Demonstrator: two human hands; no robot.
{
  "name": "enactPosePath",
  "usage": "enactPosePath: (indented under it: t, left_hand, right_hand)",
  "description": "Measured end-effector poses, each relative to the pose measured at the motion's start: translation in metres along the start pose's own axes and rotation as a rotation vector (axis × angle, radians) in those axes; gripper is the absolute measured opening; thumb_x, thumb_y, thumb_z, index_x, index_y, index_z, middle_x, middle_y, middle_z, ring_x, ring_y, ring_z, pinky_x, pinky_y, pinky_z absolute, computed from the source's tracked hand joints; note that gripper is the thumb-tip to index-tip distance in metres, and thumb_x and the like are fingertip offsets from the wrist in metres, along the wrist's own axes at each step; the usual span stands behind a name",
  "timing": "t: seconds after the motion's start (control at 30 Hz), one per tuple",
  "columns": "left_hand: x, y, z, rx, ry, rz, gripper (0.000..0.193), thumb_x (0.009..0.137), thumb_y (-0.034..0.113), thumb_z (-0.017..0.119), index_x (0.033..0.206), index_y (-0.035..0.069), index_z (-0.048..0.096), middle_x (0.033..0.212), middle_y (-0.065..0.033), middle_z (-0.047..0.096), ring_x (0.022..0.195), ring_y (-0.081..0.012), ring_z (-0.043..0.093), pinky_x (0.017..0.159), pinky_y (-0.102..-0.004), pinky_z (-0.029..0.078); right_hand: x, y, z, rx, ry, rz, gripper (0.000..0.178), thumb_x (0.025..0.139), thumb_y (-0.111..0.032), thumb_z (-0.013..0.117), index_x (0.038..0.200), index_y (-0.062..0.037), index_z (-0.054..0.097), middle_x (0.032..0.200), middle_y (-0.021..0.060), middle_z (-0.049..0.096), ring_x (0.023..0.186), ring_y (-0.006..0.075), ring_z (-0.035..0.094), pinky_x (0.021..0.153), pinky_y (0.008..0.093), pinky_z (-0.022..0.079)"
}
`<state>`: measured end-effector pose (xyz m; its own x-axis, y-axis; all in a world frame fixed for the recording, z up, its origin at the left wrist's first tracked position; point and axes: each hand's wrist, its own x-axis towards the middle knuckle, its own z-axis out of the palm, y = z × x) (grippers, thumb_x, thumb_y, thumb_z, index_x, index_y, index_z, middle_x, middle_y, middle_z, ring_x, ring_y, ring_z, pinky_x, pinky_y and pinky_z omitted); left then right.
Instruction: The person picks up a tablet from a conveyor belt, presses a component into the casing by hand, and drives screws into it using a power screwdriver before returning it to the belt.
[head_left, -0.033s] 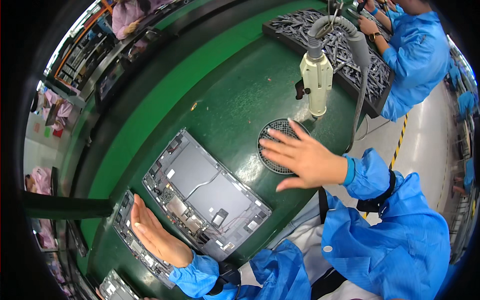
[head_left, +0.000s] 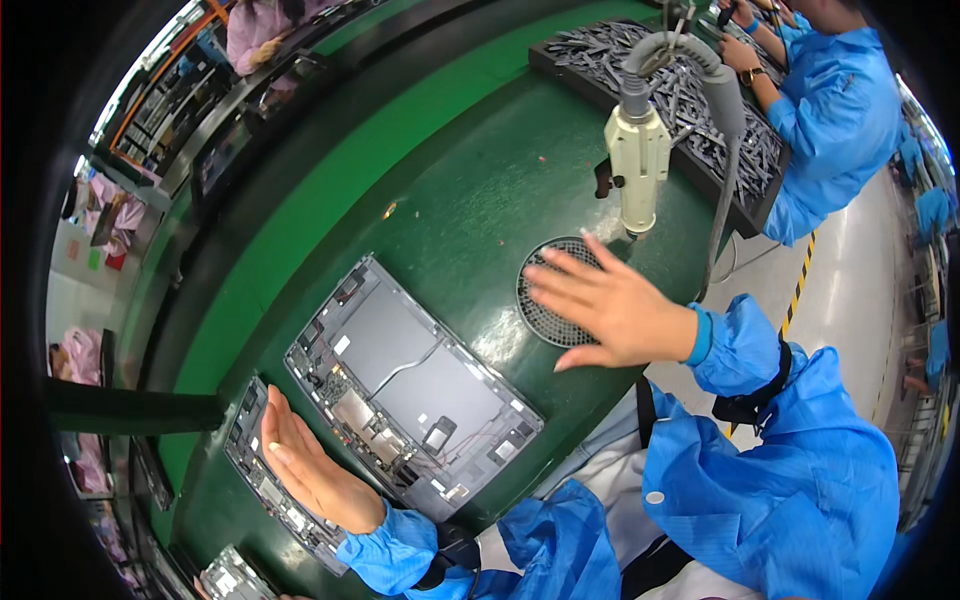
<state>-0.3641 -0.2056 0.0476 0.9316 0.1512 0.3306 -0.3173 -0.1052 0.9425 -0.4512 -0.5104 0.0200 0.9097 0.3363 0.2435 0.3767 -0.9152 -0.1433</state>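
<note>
Over a round black dish with a grid of small holes, my right hand is spread palm down, fingers apart, holding nothing. My left hand is held edgewise with straight fingers above an opened grey laptop base; whether it touches cannot be made out. Between the hands lies another opened laptop base. Its circuit board, thin cables and a small black part are exposed. A cream-coloured electric screwdriver hangs upright beyond the dish, on a thick grey hose.
At the far right of the green bench stands a black tray heaped with dark grey strips. A person in blue works beside it. Another opened device sits at the lower left. A dark bar juts in from the left.
My right hand has risen very slightly over the round dish. The left hand and the laptop bases stay in place.
</note>
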Motion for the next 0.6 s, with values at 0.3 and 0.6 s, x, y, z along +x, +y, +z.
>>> enactPosePath:
  t: [0.3, 0.6]
  left_hand:
    - [0.000, 0.005, 0.004, 0.015, -0.015, 0.002, 0.053, 0.102, 0.037, 0.028, 0.131, -0.006, 0.037, 0.137, -0.0211, 0.042, 0.132, -0.0275, 0.036, 0.113, -0.0396, 0.024]
    - [0.000, 0.004, 0.004, 0.030, -0.030, 0.006, 0.049, 0.102, 0.033, 0.027, 0.131, -0.005, 0.038, 0.138, -0.0210, 0.042, 0.132, -0.0278, 0.036, 0.113, -0.0401, 0.024]
  right_hand:
    - [-0.007, -0.011, -0.002, 0.114, -0.041, -0.032, 0.077, 0.078, -0.056, 0.060, 0.123, 0.0053, 0.051, 0.137, 0.0195, 0.043, 0.132, 0.0329, 0.036, 0.110, 0.0540, 0.020]
    - [-0.021, -0.014, -0.006, 0.145, -0.045, -0.020, 0.075, 0.078, -0.053, 0.063, 0.124, 0.0052, 0.050, 0.135, 0.0200, 0.046, 0.131, 0.0339, 0.038, 0.109, 0.0541, 0.023]
